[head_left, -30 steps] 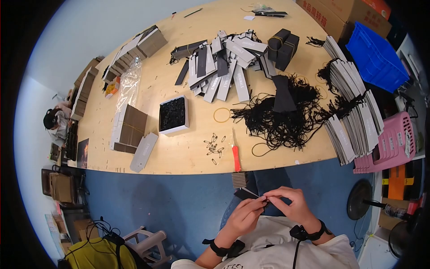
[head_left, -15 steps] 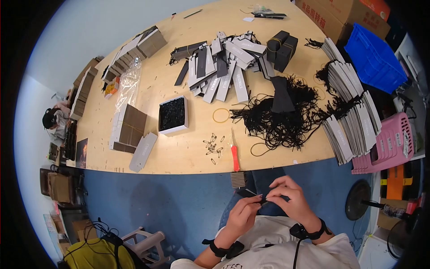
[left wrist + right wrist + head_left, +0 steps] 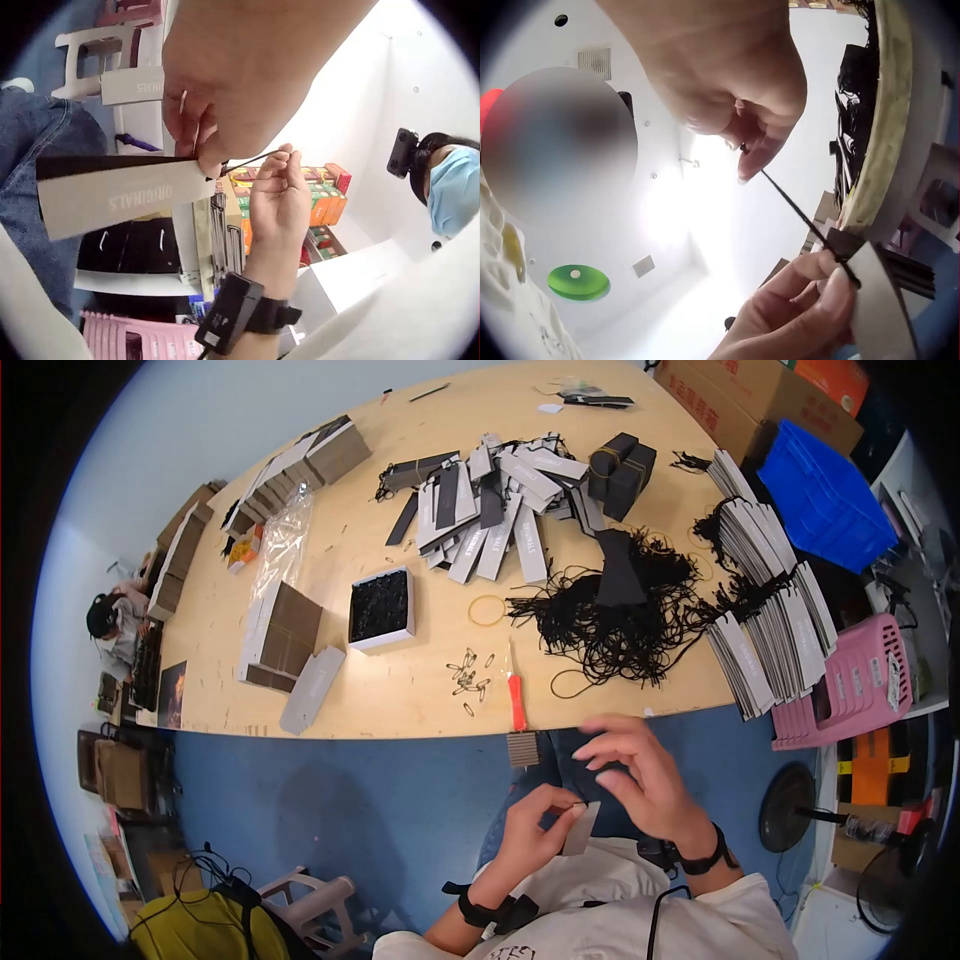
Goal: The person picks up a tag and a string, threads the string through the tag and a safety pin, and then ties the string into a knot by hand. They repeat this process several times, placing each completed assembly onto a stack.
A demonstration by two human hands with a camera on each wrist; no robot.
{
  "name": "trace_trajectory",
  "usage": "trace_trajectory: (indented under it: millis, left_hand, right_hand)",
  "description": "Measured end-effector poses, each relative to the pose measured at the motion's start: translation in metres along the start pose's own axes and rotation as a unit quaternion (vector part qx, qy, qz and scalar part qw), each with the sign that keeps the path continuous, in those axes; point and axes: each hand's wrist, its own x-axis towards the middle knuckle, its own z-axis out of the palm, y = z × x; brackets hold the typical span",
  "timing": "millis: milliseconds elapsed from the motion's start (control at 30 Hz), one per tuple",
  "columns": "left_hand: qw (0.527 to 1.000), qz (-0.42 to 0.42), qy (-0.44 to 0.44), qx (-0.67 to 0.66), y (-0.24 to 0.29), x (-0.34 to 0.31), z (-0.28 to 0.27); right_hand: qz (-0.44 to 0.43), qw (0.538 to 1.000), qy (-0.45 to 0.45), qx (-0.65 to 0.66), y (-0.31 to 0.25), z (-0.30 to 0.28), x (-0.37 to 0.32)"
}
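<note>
The left hand (image 3: pixel 535 835) pinches a grey printed tag (image 3: pixel 582 830) near its corded end, low in front of the body. In the left wrist view the tag (image 3: pixel 127 195) shows its lettered face, with a dark strip along its edge. A thin black cord (image 3: pixel 251 161) runs taut from it to the right hand (image 3: pixel 277 202). Seen from the right wrist, the right hand (image 3: pixel 727 75) pinches the far end of the cord (image 3: pixel 795 210), while the left thumb and fingers (image 3: pixel 832 292) grip its base at the tag (image 3: pixel 885 307).
On the table lie a red-handled tool (image 3: pixel 517 702), small metal pins (image 3: pixel 467 678), a box of black pieces (image 3: pixel 380 608), a black cord heap (image 3: pixel 610 625) and tag stacks (image 3: pixel 282 630). A ridged grey block (image 3: pixel 523 749) sits at the front edge. A pink basket (image 3: pixel 850 685) stands right.
The right hand has moved up and away from the left hand. The tag at the left fingers now shows a light face. The head view has shifted slightly.
</note>
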Motion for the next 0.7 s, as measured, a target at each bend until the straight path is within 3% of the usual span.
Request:
trace_trajectory:
  millis: [33,100,167,233,267,300,333,367,433,500,567,633,700]
  left_hand:
    - [1.000,0.000,0.006,-0.001,0.003,-0.002,0.000]
    - [0.971,-0.102,0.110,-0.188,0.016,-0.005,-0.003]
    - [0.954,-0.100,0.165,-0.230,0.027,-0.003,-0.004]
    - [0.966,-0.005,0.214,-0.146,0.030,-0.002,-0.006]
    - [0.978,0.034,0.202,-0.046,0.028,-0.004,-0.009]
    - [0.978,0.038,0.200,-0.050,0.027,-0.005,-0.012]
    - [0.970,0.129,0.183,0.093,0.027,-0.005,-0.014]
    - [0.934,0.218,0.161,0.232,0.026,-0.005,-0.015]
    - [0.938,0.220,0.146,0.227,0.021,-0.007,-0.017]
    - [0.926,0.237,0.161,0.245,0.018,-0.007,-0.021]
    - [0.928,0.230,0.161,0.246,0.015,-0.006,-0.021]
    - [0.928,0.223,0.164,0.250,0.011,-0.006,-0.021]
    - [0.930,0.223,0.157,0.246,0.007,-0.003,-0.024]
  right_hand:
    - [-0.001,1.000,-0.006,0.000,-0.014,-0.001,-0.002]
    - [0.039,0.948,-0.029,-0.314,-0.036,0.004,-0.011]
    - [0.051,0.931,-0.064,-0.355,-0.032,0.015,-0.023]
    - [0.115,0.914,-0.130,-0.367,-0.022,0.032,-0.036]
    - [0.114,0.912,-0.129,-0.371,-0.011,0.038,-0.045]
    - [0.107,0.911,-0.133,-0.375,0.004,0.043,-0.053]
    - [0.100,0.909,-0.136,-0.380,0.012,0.044,-0.056]
    - [0.101,0.907,-0.132,-0.386,0.015,0.041,-0.056]
    - [0.148,0.944,-0.106,-0.276,0.014,0.037,-0.057]
    - [0.164,0.943,-0.087,-0.277,0.009,0.025,-0.052]
    - [0.094,0.953,0.094,-0.271,0.008,0.006,-0.049]
    - [0.092,0.925,0.222,-0.294,0.011,-0.022,-0.046]
    - [0.054,0.873,0.283,-0.394,0.004,-0.060,-0.035]
